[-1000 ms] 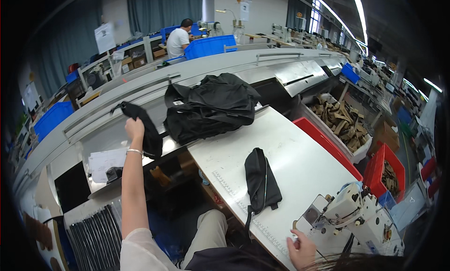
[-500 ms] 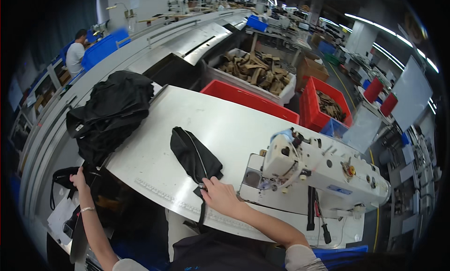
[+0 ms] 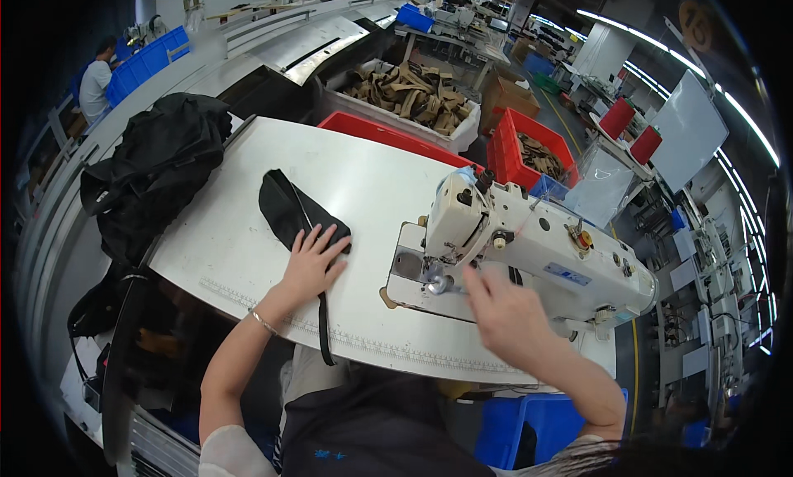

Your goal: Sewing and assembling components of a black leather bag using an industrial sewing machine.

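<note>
My left hand [image 3: 312, 262] lies spread on a black zippered pouch [image 3: 285, 213] on the white worktable [image 3: 380, 171]; a black strap [image 3: 324, 328] runs from the pouch toward the front edge. My right hand [image 3: 496, 303] reaches to the needle area of the white sewing machine [image 3: 529, 246]. Its fingers are blurred, and I cannot make out whether they hold the shiny part beside them.
A black fabric pile [image 3: 153, 167] rests at the left, above another black piece [image 3: 91, 312]. Behind stand a bin of tan strips [image 3: 339, 97] and red bins [image 3: 516, 171]. A blue bin [image 3: 487, 427] is below. A seated co-worker [image 3: 95, 85] is at upper left.
My left hand has let go of the black piece at the left and moved onto the pouch. My right hand has left the pouch for the machine. The view has swung right.
</note>
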The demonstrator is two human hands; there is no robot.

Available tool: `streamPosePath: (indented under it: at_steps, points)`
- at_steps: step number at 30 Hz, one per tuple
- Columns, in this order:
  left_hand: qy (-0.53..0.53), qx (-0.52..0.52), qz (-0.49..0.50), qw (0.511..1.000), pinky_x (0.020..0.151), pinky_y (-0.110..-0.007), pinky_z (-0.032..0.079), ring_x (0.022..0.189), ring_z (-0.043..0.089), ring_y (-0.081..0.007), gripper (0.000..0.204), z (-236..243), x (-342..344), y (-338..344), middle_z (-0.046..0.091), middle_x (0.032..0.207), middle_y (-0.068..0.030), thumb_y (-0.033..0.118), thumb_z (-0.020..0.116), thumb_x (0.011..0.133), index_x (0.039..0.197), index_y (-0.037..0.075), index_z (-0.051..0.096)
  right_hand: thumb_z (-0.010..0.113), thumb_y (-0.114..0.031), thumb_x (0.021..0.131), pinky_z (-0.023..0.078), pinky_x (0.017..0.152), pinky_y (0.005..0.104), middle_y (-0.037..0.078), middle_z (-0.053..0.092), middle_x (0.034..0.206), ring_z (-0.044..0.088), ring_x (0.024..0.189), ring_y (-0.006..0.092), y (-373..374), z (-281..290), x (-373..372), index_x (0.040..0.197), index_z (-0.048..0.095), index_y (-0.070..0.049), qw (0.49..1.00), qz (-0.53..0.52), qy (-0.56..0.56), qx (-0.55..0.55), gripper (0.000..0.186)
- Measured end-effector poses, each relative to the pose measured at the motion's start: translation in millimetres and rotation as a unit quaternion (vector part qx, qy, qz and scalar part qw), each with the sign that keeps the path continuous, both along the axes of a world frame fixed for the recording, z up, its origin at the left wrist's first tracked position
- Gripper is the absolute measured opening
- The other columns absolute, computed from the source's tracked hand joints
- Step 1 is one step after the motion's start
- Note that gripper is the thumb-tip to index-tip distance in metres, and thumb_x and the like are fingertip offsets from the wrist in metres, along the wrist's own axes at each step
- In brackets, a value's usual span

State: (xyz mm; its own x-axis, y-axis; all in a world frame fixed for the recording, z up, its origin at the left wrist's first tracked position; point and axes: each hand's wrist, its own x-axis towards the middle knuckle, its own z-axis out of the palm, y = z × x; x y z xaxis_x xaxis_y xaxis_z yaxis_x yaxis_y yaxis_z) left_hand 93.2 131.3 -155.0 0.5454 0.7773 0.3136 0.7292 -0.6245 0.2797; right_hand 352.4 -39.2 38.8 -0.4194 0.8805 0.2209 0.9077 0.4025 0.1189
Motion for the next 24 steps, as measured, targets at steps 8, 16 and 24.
streamPosePath:
  at_steps: [8,16,24]
  points:
    - [-0.126,0.048,0.017,0.991,0.106,-0.047,0.021,0.123,0.041,-0.0304,0.037,34,23,25,0.050,0.128,-0.0165,0.030,0.053,0.091,0.121,0.009,0.058,0.060,-0.018,0.085,0.047,0.058,0.0354,0.010,0.055,0.075,0.060,0.074,0.0246,82,108,-17,0.084,0.057,-0.003,0.984,-0.050,-0.166,0.036,0.016]
    - [-0.502,-0.479,-0.289,0.660,0.060,-0.019,0.046,0.065,0.053,-0.0049,0.027,107,50,32,0.060,0.075,0.0001,0.022,0.051,0.096,0.098,-0.002,0.064,0.064,-0.005,0.076,0.045,0.064,0.0333,0.008,0.054,0.083,0.056,0.079,0.0220,140,89,-48,0.106,0.062,-0.004,0.969,0.129,-0.207,-0.051,0.029]
    - [-0.532,-0.511,-0.306,0.601,0.062,-0.021,0.049,0.066,0.058,-0.0068,0.019,110,52,50,0.063,0.077,-0.0035,0.016,0.058,0.092,0.096,-0.001,0.064,0.069,-0.006,0.077,0.045,0.056,0.0280,0.005,0.059,0.072,0.058,0.064,0.0131,160,91,-31,0.093,0.066,-0.001,0.979,0.006,0.067,-0.192,0.017]
